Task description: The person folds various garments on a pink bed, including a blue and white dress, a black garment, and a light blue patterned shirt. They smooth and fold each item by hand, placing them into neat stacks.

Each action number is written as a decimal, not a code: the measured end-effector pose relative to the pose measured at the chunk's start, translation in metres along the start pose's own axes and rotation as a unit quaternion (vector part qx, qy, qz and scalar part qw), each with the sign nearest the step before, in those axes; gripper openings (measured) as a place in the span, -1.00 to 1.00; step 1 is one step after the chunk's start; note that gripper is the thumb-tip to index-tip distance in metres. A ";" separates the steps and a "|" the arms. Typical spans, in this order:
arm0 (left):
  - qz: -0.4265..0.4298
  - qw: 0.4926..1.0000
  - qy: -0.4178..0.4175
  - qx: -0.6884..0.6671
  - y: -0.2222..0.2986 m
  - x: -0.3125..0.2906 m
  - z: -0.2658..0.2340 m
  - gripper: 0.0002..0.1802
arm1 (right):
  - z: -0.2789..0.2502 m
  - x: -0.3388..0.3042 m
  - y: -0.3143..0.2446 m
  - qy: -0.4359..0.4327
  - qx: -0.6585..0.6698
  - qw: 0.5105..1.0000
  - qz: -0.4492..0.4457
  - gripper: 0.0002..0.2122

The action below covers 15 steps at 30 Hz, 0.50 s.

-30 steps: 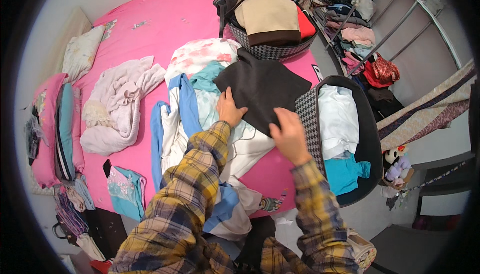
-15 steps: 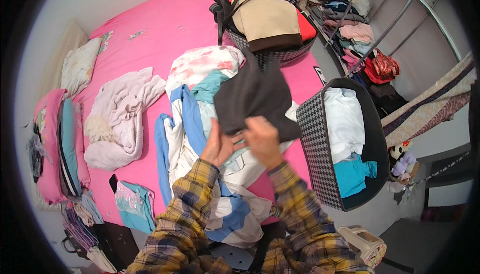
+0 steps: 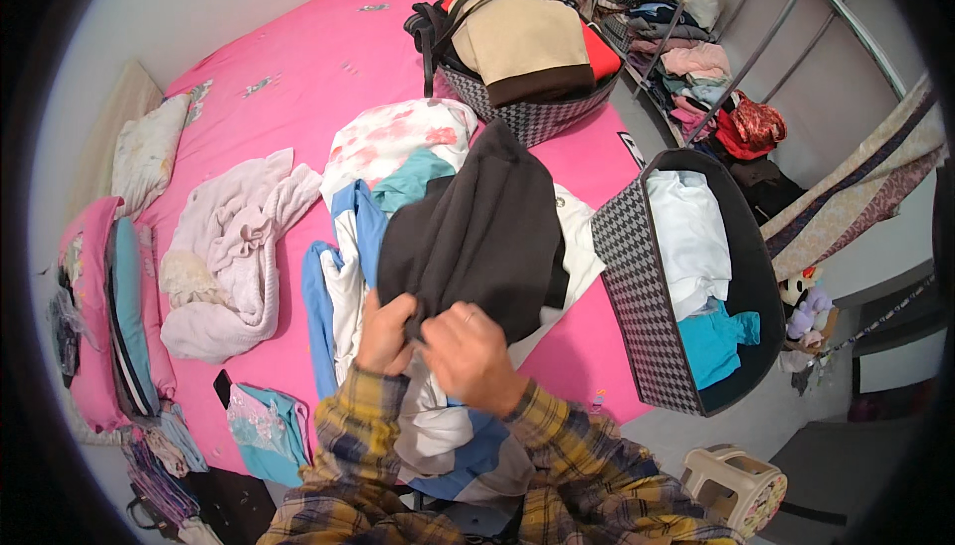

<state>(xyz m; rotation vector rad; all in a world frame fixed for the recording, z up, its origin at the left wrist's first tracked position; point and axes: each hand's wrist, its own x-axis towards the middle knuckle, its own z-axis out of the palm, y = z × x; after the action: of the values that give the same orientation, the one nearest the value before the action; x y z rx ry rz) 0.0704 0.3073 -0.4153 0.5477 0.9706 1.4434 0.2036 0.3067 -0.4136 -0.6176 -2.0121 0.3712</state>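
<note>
1. Over the heap of clothes on the pink bed [image 3: 298,58], we hold a dark grey garment [image 3: 477,237] up by its near edge, the rest of it draped away from us across the pile.
2. Our left hand [image 3: 386,331] is closed on the garment's lower left edge, fingers curled into the cloth.
3. Our right hand [image 3: 468,351] is clamped on the same edge just beside the left, the two hands touching.
4. Under the garment lie a blue and white piece [image 3: 343,286] and a floral white one [image 3: 393,137].
5. To our right, just off the bed, stands a houndstooth basket [image 3: 637,296] with a white garment [image 3: 691,237] and a teal one [image 3: 721,341] inside.
6. At the far side of the bed a second houndstooth basket [image 3: 527,117] carries a tan bag [image 3: 522,33].
7. A pale pink robe [image 3: 234,247] lies well apart to our left.
</note>
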 end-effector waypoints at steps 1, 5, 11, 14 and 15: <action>0.021 1.000 -0.011 0.020 0.012 -0.013 -0.005 -0.45 | 0.002 -0.003 -0.017 -0.018 -0.004 1.000 0.002 -0.87; 0.147 0.988 -0.019 0.040 0.054 -0.068 -0.059 -0.31 | 0.012 0.006 -0.083 -0.016 0.205 0.978 -0.011 -0.83; 0.051 0.971 -0.061 0.224 0.070 -0.135 -0.161 -0.32 | 0.025 -0.052 -0.047 0.001 0.238 0.953 0.187 -0.87; 0.037 0.963 -0.059 0.260 0.039 -0.165 -0.188 -0.27 | 0.020 -0.068 -0.017 0.181 0.063 0.959 0.209 -0.92; 0.031 0.957 -0.064 0.281 0.026 -0.173 -0.198 -0.29 | 0.014 -0.071 -0.004 0.170 -0.025 0.976 0.136 -0.77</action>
<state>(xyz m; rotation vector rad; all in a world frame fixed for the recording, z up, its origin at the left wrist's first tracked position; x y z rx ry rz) -0.0811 0.0958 -0.4620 1.0813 1.2722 1.1594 0.2195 0.2628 -0.4692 -0.9263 -1.6174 0.3513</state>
